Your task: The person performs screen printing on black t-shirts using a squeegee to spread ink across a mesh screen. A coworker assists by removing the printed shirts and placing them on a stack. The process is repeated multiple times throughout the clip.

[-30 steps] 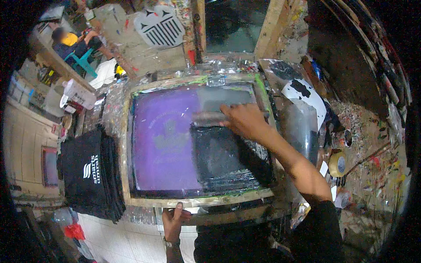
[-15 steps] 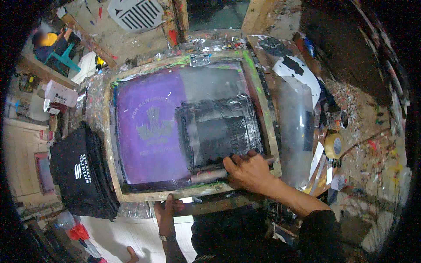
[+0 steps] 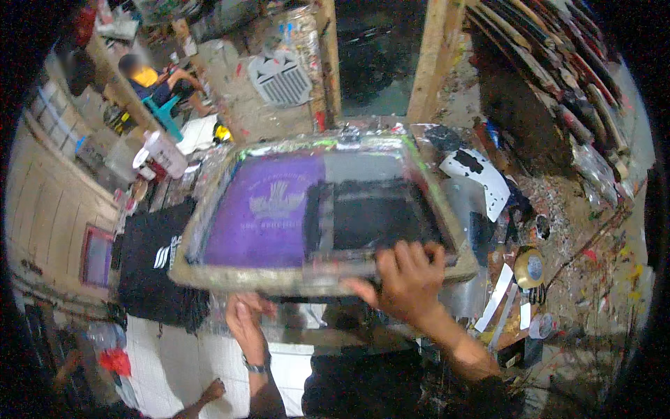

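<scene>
Right hand (image 3: 412, 279) grips near side of rectangular wooden-framed purple-and-grey mesh screen (image 3: 234, 234), lying just beyond both hands. Left hand (image 3: 248, 314) curls loosely below that side; contact unclear. Stacked black fabric (image 3: 153, 283) lies left of it.

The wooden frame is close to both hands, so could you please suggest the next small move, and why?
I would probably lift the wooden frame slightly by its near edge: the right hand is over that edge, the left hand is just below it, and dark ink covers much of the screen's right half.
</scene>
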A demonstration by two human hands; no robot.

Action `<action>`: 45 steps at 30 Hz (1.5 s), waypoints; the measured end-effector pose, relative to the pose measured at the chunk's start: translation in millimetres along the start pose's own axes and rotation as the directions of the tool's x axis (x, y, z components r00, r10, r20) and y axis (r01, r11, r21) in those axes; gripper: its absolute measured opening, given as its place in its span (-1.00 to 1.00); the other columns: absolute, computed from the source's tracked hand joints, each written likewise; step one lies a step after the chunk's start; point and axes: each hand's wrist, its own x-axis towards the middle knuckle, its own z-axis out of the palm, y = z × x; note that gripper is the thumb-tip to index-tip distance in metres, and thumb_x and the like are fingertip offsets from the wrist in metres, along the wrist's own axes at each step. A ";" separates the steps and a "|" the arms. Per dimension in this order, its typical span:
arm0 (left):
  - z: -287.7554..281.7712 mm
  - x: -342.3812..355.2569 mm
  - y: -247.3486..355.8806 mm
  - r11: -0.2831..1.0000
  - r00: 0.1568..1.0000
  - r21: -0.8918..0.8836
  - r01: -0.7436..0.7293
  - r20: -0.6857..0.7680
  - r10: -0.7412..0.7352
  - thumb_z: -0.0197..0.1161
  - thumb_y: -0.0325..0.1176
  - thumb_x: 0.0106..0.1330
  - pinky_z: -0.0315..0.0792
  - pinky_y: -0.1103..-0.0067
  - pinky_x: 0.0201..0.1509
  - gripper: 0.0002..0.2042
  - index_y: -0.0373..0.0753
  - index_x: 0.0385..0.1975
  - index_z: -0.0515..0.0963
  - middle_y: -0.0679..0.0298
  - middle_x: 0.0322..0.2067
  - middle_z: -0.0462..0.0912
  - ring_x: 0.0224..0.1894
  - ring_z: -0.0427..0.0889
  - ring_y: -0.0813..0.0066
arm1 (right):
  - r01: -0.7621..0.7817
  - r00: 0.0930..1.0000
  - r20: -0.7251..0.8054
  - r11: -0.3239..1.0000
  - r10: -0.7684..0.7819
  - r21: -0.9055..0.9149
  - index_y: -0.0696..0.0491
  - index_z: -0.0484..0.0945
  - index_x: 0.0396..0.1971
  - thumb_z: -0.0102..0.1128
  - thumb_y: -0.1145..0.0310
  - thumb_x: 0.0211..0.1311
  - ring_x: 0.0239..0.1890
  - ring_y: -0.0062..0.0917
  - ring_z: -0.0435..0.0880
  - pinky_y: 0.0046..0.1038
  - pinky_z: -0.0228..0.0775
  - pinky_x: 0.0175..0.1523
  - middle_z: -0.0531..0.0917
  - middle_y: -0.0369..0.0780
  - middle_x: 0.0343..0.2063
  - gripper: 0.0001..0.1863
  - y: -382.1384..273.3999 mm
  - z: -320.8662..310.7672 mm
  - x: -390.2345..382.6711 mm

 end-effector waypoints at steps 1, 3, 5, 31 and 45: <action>15.6 12.5 9.0 0.995 0.996 -0.020 -0.094 0.012 0.094 0.05 0.01 0.59 0.57 0.47 -0.31 -0.58 -0.32 -0.14 0.45 0.11 -0.41 0.63 -0.39 0.67 0.36 | 0.028 0.999 -0.044 0.999 -0.029 -0.026 0.02 0.50 -0.42 0.34 -0.32 0.10 -0.36 -0.30 0.51 -0.15 0.28 -0.08 0.51 -0.20 -0.43 -0.38 11.0 -8.1 23.2; 57.0 46.5 13.7 0.972 0.972 0.103 -0.213 -0.083 0.222 0.07 0.03 0.57 0.59 0.43 -0.20 -0.54 -0.36 -0.02 0.40 0.05 -0.34 0.64 -0.30 0.68 0.25 | 0.048 0.989 -0.139 0.998 -0.052 -0.031 0.03 0.51 -0.45 0.31 -0.34 0.12 -0.39 -0.25 0.57 -0.17 0.32 -0.15 0.55 -0.17 -0.47 -0.36 33.0 -14.9 81.6; 96.6 92.4 -23.5 0.899 0.931 0.393 -0.195 -0.213 0.295 0.11 0.02 0.54 0.59 0.33 -0.09 -0.50 -0.39 0.07 0.36 -0.03 -0.20 0.63 -0.20 0.67 0.09 | 0.040 0.983 -0.175 0.997 -0.051 -0.065 0.08 0.54 -0.48 0.29 -0.35 0.15 -0.41 -0.16 0.66 -0.14 0.40 -0.22 0.63 -0.10 -0.52 -0.34 55.3 -24.5 126.9; -155.3 189.4 71.1 -0.292 0.912 0.953 -0.082 0.190 0.362 0.17 -0.26 0.38 0.61 0.16 -0.27 -0.77 -0.29 -0.27 0.66 -0.06 -0.27 0.68 -0.26 0.70 -0.07 | -0.048 0.999 0.028 0.997 0.046 0.059 0.24 0.72 -0.29 -0.01 -0.51 0.21 -0.12 0.09 0.75 0.03 0.58 0.02 0.73 0.20 -0.27 -0.07 140.4 -26.8 338.2; 15.0 51.1 -151.0 0.468 0.931 0.818 -0.333 0.206 0.302 0.30 -0.33 0.32 0.43 0.17 0.12 -0.68 -0.32 -0.04 0.40 -0.07 -0.03 0.45 0.05 0.46 -0.15 | -0.143 0.990 -0.006 0.990 0.143 -0.009 0.31 0.67 -0.30 0.08 -0.46 0.19 -0.12 0.10 0.69 0.01 0.49 0.03 0.70 0.22 -0.22 -0.08 187.1 -5.3 379.8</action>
